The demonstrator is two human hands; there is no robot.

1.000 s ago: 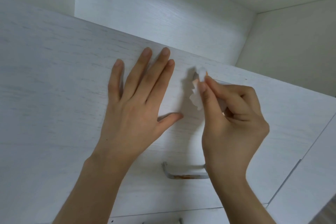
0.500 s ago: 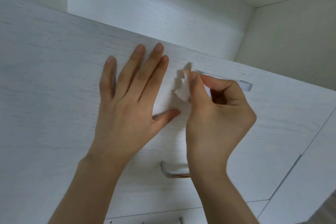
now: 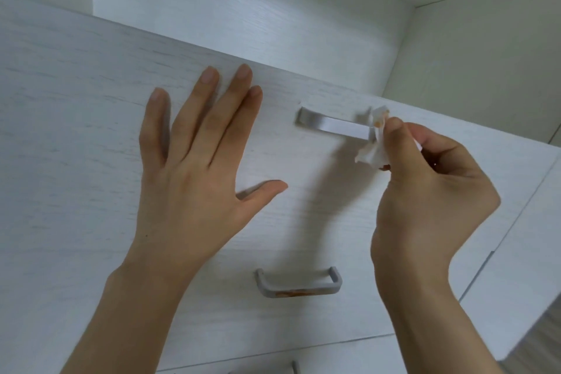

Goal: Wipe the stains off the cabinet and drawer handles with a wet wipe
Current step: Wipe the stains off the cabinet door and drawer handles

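White drawer front (image 3: 76,100), left hand (image 3: 194,179) flat, fingers spread, right hand (image 3: 425,191) pinching wet wipe (image 3: 375,149) at upper handle (image 3: 334,126)

white wipe (image 3: 372,152), orange-stained grey handle (image 3: 299,285)

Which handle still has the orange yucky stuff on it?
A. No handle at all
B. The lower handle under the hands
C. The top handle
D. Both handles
B: the lower handle shows an orange-brown smear along its front bar, while the upper handle looks clean and shiny where it is visible; its right end is hidden behind the wet wipe pinched in the right hand.
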